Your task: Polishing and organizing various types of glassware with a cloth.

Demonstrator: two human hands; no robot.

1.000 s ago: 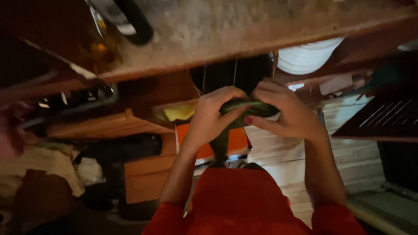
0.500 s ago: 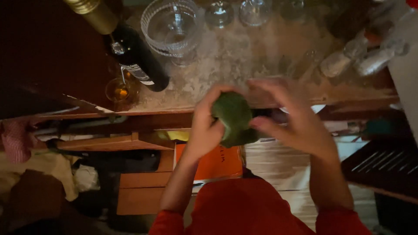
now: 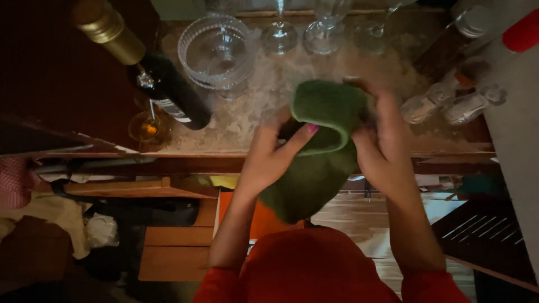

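A green cloth [image 3: 320, 143], a second ago a tight bundle below the counter [image 3: 269, 112] edge, now hangs unfolded over its front edge, gripped by closed fingers of left hand [image 3: 269, 157] and right hand [image 3: 384, 151], near the dark bottle [image 3: 163, 84].

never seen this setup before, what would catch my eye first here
A green cloth at centre, held between the left hand and right hand. Upper left on the mottled counter lies a dark bottle with a gold cap, beside a clear glass bowl.
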